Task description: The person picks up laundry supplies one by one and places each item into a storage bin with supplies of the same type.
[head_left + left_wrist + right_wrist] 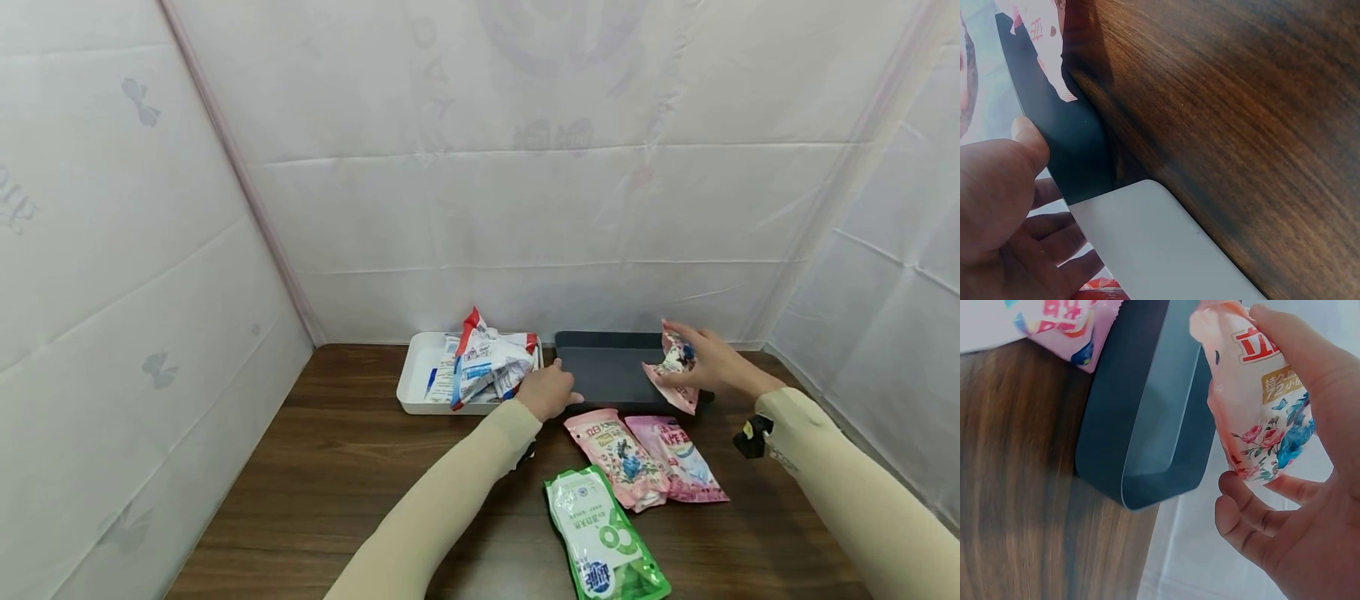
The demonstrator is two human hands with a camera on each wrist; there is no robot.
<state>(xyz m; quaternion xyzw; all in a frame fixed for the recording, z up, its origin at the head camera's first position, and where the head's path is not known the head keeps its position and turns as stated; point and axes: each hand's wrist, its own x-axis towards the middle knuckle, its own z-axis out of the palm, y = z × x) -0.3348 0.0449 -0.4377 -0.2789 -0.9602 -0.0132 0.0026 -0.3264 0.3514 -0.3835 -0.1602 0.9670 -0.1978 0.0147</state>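
Observation:
My right hand [716,367] grips a small pink pouch [678,354] with printed roses and a blue figure, thumb on one side and fingers on the other. It holds the pouch upright over the right end of a dark grey tray [603,367]. My left hand [547,390] is at the dark tray's left end, where it meets a white tray [408,383]. In the left wrist view the thumb [1032,140] lies at the dark tray's rim, and the loosely bent fingers are partly hidden behind both trays' walls.
Red, white and blue packets [487,362] are heaped in the white tray. A pink floral pouch [622,458] and a purplish-pink pouch [686,471] lie in front of the dark tray. Nearer is a green pouch [603,533]. White sheeting [465,217] hangs behind the wooden table [337,475].

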